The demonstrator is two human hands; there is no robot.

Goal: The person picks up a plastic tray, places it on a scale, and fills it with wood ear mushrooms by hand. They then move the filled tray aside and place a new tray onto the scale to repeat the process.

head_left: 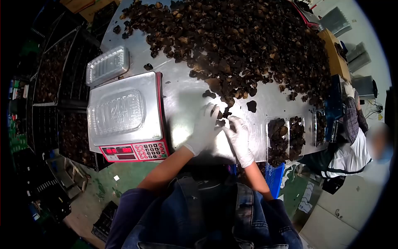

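1. This is a food sorting and packing workroom, not a home.
2. A long steel counter (182, 99) carries a huge heap of dark dried mushrooms (240, 37) from 12 to 2 o'clock.
3. An electronic weighing scale (126, 118) with a red keypad sits at 9 o'clock, an empty clear plastic tray (118, 112) on its pan.
4. Filled clear trays (286, 139) stand at 3 o'clock.
5. Stacked black crates (62, 83) line the 9 o'clock side, and a co-worker (352, 145) stands at 3 o'clock.

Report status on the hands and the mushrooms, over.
Left hand and right hand, gloved, together on dark mushroom pieces. Grip state unclear. Empty clear tray on scale. Nothing blocking.
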